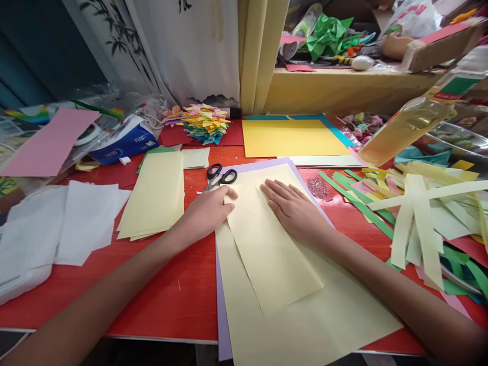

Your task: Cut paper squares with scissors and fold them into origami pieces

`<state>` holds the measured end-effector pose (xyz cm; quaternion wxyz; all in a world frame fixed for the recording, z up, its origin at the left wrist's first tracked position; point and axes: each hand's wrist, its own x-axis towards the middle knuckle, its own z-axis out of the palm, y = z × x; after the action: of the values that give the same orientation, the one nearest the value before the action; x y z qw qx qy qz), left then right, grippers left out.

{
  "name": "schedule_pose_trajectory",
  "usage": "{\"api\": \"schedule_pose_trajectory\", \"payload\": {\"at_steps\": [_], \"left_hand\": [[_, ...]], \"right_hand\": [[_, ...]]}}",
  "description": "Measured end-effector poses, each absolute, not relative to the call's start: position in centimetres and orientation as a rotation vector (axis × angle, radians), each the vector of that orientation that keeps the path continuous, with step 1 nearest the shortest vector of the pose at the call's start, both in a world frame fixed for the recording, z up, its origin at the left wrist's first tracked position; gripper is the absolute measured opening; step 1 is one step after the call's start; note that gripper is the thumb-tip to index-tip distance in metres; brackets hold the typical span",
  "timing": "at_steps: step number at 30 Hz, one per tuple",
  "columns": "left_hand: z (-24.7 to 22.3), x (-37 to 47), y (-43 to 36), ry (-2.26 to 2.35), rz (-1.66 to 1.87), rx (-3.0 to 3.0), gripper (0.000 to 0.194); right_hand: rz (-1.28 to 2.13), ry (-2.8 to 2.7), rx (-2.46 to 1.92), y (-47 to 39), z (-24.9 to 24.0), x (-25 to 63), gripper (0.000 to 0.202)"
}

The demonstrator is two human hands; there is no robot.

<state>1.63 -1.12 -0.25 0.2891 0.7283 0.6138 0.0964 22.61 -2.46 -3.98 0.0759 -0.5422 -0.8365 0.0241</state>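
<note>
A pale yellow paper sheet (278, 264) lies on larger paper of the same colour, with lilac paper (224, 305) showing underneath. My left hand (208, 211) is at the sheet's upper left corner. Its fingers are curled, with thumb and index fingertip close together on the corner. Lying flat on the upper part of the sheet, my right hand (295, 208) has its fingers stretched out and grips nothing. Black-handled scissors (221, 176) rest just beyond my left hand, their blades partly hidden by it.
Left of my hands lie a stack of pale yellow paper (156, 193) and white sheets (87, 213). Cut paper strips (419, 213) heap at the right, near a tilted bottle (407, 122). Yellow paper (293, 137) and a bundle of folded coloured paper (206, 123) sit at the back.
</note>
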Motion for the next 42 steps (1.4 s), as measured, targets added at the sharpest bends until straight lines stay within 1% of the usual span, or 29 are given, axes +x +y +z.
{"api": "schedule_pose_trajectory", "payload": {"at_steps": [14,23,25,28,32,34,37,42], "left_hand": [[-0.2,1.8,-1.1,1.656,0.248,1.924,0.028],[-0.2,2.1,-1.4,1.662,0.249,1.911,0.025],[-0.3,2.1,-1.5,1.681,0.291,1.898,0.021],[-0.5,2.1,-1.6,1.712,0.447,1.894,0.015],[-0.6,2.3,-1.5,1.708,0.560,1.928,0.013],[-0.6,2.4,-1.5,1.703,0.518,1.942,0.013],[-0.4,2.5,-1.5,1.723,0.404,1.980,0.014],[-0.2,2.3,-1.6,1.694,0.249,2.041,0.016]], "right_hand": [[0.077,-2.516,-1.648,-2.3,-4.0,22.5,0.050],[0.064,-2.491,-1.630,-2.4,-4.0,22.5,0.048],[0.044,-2.478,-1.599,-2.4,-3.9,22.6,0.047],[-0.014,-2.448,-1.545,-2.2,-3.5,22.8,0.042],[-0.044,-2.416,-1.525,-2.1,-2.9,22.8,0.036],[-0.003,-2.389,-1.519,-1.9,-3.0,22.7,0.036],[0.056,-2.414,-1.493,-1.7,-3.6,22.6,0.042],[0.101,-2.464,-1.567,-1.5,-4.1,22.5,0.048]]}}
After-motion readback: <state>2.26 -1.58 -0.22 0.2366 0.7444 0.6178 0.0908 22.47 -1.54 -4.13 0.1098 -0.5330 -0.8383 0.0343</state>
